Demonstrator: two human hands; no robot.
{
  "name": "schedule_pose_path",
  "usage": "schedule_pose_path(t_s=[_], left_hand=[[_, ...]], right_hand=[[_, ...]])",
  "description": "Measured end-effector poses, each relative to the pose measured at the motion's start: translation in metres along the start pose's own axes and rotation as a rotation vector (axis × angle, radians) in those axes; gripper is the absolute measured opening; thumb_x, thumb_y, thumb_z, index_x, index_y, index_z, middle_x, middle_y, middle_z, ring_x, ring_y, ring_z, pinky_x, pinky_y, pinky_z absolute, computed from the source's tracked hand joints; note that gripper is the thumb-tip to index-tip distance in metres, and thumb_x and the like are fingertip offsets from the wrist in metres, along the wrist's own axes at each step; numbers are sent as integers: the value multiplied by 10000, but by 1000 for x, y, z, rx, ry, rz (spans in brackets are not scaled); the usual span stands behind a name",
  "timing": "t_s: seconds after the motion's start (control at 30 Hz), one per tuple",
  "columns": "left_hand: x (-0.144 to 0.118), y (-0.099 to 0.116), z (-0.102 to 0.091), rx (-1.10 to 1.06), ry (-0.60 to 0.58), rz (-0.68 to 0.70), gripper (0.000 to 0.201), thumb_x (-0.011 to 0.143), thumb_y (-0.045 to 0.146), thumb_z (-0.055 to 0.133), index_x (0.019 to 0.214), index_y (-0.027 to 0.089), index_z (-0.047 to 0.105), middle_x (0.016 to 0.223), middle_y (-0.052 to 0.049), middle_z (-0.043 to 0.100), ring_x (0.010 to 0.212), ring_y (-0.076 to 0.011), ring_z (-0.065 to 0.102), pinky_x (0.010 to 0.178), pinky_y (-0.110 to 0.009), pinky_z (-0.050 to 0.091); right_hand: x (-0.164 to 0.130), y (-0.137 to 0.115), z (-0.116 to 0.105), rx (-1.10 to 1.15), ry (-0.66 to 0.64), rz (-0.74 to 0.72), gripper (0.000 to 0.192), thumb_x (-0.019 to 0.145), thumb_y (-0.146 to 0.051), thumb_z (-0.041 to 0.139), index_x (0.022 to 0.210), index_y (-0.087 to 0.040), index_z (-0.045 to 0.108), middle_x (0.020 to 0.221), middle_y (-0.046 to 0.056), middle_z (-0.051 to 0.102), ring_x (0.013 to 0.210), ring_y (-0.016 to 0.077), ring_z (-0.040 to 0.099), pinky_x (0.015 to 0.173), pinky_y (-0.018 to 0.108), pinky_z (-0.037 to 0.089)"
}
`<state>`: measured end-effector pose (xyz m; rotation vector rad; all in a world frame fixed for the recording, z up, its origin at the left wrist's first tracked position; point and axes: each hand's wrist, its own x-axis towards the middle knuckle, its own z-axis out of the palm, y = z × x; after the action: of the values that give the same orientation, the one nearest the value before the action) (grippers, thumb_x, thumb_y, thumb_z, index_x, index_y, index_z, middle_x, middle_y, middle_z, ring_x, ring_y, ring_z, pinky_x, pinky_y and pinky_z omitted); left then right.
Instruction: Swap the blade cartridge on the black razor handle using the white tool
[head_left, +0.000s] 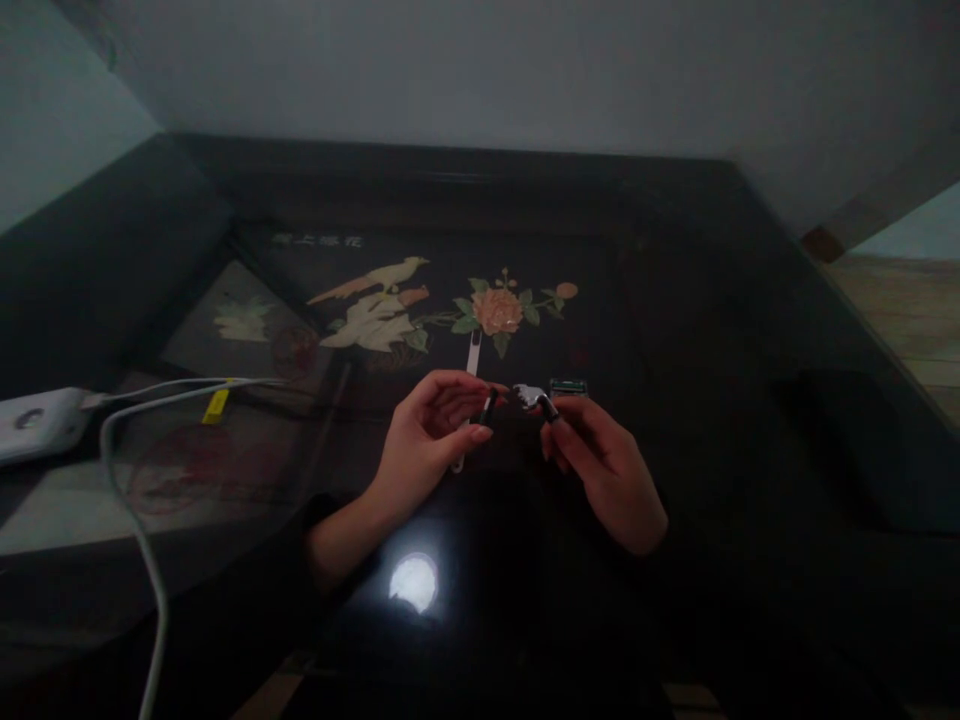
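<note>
Two small parts are held just apart above the dark desk [675, 330]: the left hand [431, 430] pinches a short dark stick-like piece [488, 407] between thumb and fingertips, and the right hand [600, 465] pinches a small silvery metal piece [531, 396] at its fingertips, the two ends pointing at each other. If the pieces are meant to meet, I judge it best to steady both wrists low over the desk, line the ends up along one axis and bring them together slowly, since the grips are fingertip-narrow and either part could slip. Just beyond the right fingertips lies a small rectangular greenish-edged object [568, 386]; under and beyond the left hand a white strip [473, 352] lies on the desk, partly covered by the fingers. Farther out to the left, a white cable [142, 540] with a yellow tag [216, 405] runs to a white device [37, 422]. The light is dim: what the two held parts are, and whether the silvery one has teeth or a clip, cannot be made out. Both forearms vanish into dark sleeves.
</note>
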<state>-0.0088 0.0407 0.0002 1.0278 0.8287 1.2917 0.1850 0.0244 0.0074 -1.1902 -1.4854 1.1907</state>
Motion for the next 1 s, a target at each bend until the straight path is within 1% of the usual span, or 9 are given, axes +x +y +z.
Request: schedule_pose_path(t_s=[0.13,0.23,0.33,0.43,0.63,0.83,1.0], left_hand=[[-1,-2,-2,33,-3,7,376,661,207,859,1001,214,697,1046,-50,757,1023,-202,701,970,-317,520],[-2,-2,-2,30,-4,11,380,668,222,859,1018,221,713,1056,-52,756,1033,-210,698,980,-328,519],[-4,0,0,7,-21,20,372,662,192,861,1008,234,729,1052,-40,758,1017,-205,701,956,-319,532],[-4,3,2,0,-14,33,375,650,159,862,994,238,738,1061,-36,759,1009,-200,701,942,-314,538],[-4,4,3,12,-18,25,397,633,169,870,1000,223,730,1063,-55,754,1000,-229,698,927,-357,549],[-4,2,2,11,-68,70,375,671,188,865,1022,229,737,1064,-43,749,1010,-194,693,921,-301,550],[-2,-1,-1,27,-129,175,417,661,175,874,1050,219,729,1060,-48,751,1004,-184,699,899,-280,565]], right_hand=[[0,0,-1,-64,9,-78,143,930,-328,553,989,-214,617,757,-1,640,621,127,588,567,244,472],[-1,-1,-1,-124,15,-128,116,929,-297,551,983,-224,624,785,6,672,657,137,619,592,248,487],[-2,-1,-1,-168,8,-136,114,926,-282,553,989,-223,628,797,9,688,682,145,642,616,254,500],[-3,-1,0,-189,-13,-136,114,924,-270,559,997,-221,631,812,10,700,698,148,652,624,257,504],[-3,0,-2,-212,-23,-143,106,919,-252,573,998,-228,640,837,9,711,687,147,648,625,260,510],[-2,-4,-4,-231,-57,-170,109,912,-221,573,988,-228,650,871,20,730,725,163,677,668,277,537],[-1,-5,-6,-240,-74,-172,120,920,-206,570,1012,-219,646,906,17,734,755,152,685,693,259,540]])
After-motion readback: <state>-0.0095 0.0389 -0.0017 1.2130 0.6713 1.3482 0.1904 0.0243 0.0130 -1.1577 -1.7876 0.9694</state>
